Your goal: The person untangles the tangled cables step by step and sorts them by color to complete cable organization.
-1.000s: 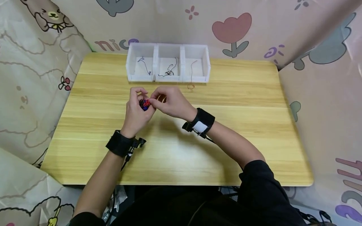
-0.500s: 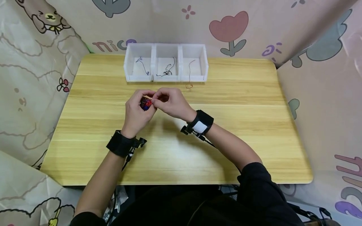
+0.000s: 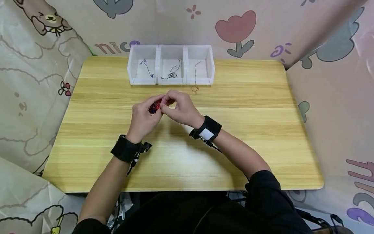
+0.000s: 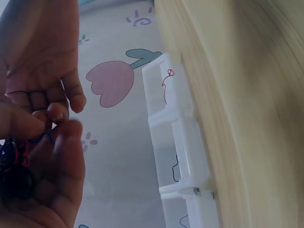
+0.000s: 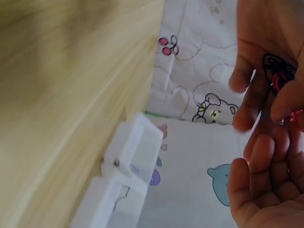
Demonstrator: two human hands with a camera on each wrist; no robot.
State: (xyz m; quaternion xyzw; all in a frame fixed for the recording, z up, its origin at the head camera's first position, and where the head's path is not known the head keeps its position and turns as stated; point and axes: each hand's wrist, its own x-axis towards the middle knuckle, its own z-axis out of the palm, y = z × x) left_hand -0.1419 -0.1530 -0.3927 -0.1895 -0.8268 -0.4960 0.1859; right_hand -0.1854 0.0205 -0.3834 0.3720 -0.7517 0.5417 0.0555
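My left hand (image 3: pixel 143 121) holds a tangled bundle of thin wires (image 3: pixel 154 107), red, blue and black, in its curled fingers. Against it, the thumb and fingertips of my right hand (image 3: pixel 183 111) pinch at the bundle's right side. A bit of blue wire (image 4: pixel 43 138) shows near the meeting fingertips in the left wrist view. Dark loops and red strands of the bundle (image 5: pixel 280 76) stick out of the left palm in the right wrist view. Fingers hide much of the bundle. Both hands are over the table, in front of the white tray.
A white three-compartment tray (image 3: pixel 172 82) stands at the table's back edge. A bluish wire (image 3: pixel 149 70) lies in its left compartment, black wires (image 3: pixel 173 75) in the middle one. From the right compartment a red wire (image 3: pixel 195 73) trails over the front wall. Patterned cloth (image 3: pixel 172 29) surrounds the table.
Both hands have shifted slightly to the right with the wire bundle, and the left fingers have closed further over it. The wires in the tray look the same.
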